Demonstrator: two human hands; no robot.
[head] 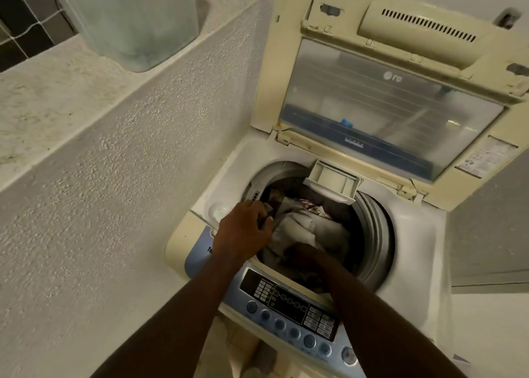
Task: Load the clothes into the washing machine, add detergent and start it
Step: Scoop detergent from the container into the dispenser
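- Washing machine [423, 234]: top-loader, lid [386, 97] raised upright, drum open.
- Clothes [306, 225]: pale and dark items heaped inside the drum, near its rim.
- Detergent drawer [332, 181]: pulled out over the drum's far edge.
- Left hand [243, 228]: at the drum's near-left rim, fingers curled on dark fabric.
- Right hand [303, 256]: reached down among the clothes, blurred; grip could not be told.
- Control panel [289, 306]: under both forearms.
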